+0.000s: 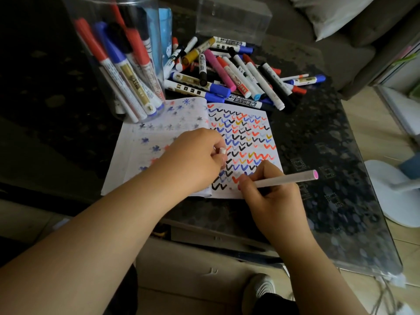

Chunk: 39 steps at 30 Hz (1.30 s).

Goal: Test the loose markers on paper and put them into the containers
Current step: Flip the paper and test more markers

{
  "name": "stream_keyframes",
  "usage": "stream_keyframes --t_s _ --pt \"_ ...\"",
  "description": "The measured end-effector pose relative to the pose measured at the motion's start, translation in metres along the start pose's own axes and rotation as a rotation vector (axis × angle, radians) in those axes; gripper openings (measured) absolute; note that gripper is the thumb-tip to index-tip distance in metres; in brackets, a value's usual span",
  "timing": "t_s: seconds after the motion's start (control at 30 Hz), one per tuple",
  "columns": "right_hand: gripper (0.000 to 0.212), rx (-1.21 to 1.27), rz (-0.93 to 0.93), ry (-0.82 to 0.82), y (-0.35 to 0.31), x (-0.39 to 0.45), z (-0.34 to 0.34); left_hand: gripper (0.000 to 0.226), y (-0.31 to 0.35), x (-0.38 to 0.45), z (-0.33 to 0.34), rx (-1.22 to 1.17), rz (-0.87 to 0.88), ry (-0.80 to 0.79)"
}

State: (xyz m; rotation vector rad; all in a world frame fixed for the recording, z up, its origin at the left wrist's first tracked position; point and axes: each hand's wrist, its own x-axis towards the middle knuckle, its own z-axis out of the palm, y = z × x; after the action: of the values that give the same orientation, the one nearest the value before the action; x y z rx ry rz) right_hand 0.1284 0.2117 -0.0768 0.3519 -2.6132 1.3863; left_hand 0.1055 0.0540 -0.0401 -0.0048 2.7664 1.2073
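The right hand (270, 189) has its grip around a white marker (286, 178), tip on the paper (268, 123). The left hand (195, 158) pinches a small white cap (222, 151) while resting on the page. A weak tip may leave no mark, and the paper can slide if this hand lifts. The loose markers (231, 71) lie in a pile on the desk (318, 142) behind, beside the container (118, 53).

Home living room: grey sofa (341, 53) with white cushion (336, 12) behind dark glass-topped coffee table (329, 155), wood floor.

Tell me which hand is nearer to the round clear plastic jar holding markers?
Left. The left hand rests on the notebook just below the round clear plastic jar; the right hand is lower, further right.
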Motion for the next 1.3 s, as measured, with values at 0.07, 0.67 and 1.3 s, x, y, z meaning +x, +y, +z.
stream_keyframes --t_s 0.07,0.67,1.3 --pt "0.029 0.005 0.014 0.034 0.000 0.000 0.001 0.009 -0.001 0.000 0.000 -0.005 0.001 -0.002" --pt "0.017 0.615 0.320 0.120 -0.012 0.005 -0.016 0.009 -0.001 -0.001 -0.010 -0.426 -0.121 0.114" --pt "0.017 0.568 0.162 0.064 -0.076 0.029 -0.028 0.014 0.016 -0.018 -0.040 -1.126 -0.057 -0.156"
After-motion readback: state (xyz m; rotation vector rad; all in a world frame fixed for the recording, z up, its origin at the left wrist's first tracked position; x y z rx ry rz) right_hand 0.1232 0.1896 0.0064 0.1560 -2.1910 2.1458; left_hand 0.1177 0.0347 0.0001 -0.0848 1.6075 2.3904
